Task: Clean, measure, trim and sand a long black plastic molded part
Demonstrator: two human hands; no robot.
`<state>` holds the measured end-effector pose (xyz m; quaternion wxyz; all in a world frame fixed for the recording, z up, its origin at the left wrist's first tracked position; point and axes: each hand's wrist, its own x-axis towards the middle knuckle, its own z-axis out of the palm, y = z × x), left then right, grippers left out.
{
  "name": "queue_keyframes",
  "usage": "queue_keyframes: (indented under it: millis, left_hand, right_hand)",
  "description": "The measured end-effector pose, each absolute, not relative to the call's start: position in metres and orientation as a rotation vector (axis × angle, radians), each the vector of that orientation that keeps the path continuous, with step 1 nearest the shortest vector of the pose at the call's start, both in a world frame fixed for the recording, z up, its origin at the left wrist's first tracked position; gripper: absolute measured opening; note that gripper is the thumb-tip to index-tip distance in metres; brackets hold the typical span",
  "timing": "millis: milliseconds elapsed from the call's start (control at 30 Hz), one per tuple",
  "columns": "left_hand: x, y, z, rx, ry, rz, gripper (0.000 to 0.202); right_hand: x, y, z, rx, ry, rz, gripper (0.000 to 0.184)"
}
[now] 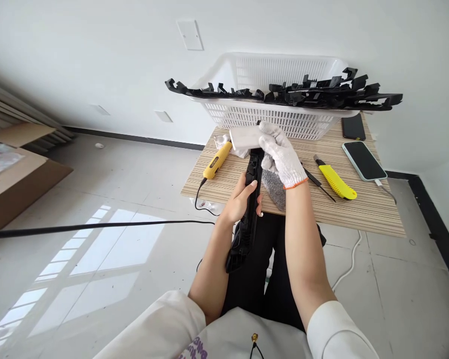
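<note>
Much of the black plastic strip [241,244] was hidden: the gloved right hand [282,159], clutching a white cloth [243,137], covered its far end, and the bare left hand [241,199] gripped its middle. A white basket [269,122] and a yellow knife [336,183] sat on the table [359,209] beyond. The strip ran lengthwise from lap to table edge, pointing away.

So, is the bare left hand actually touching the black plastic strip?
Touching. The head view shows the left hand curled around the black plastic strip, with no gap between them.

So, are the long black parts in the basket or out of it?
Out: the black parts lie on top across the basket rim, their ends sticking out past both sides.
</note>
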<state>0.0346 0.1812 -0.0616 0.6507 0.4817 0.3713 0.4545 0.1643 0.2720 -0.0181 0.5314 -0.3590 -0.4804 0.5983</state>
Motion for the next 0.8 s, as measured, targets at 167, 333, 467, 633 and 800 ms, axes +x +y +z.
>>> queue_keyframes:
  millis: [167,333,467,633,800]
  left_hand:
    - [0.036,0.181,-0.061,1.1,0.85,1.031,0.025]
    - [0.036,0.18,-0.062,1.118,0.845,1.021,0.024]
    - [0.034,0.181,-0.064,1.084,0.83,1.047,0.023]
    - [0.031,0.183,-0.069,1.037,0.79,1.096,0.018]
    - [0.032,0.185,-0.072,1.053,0.809,1.107,0.028]
  right_hand:
    - [0.167,0.271,-0.02,-0.841,-1.179,1.433,0.047]
    - [0.163,0.274,-0.02,-0.823,-1.047,1.333,0.04]
    - [0.17,0.27,-0.017,-0.775,-1.075,1.39,0.036]
    - [0.182,0.239,-0.023,-0.748,-0.956,1.331,0.038]
    - [0.159,0.208,-0.039,-0.837,-1.011,1.475,0.039]
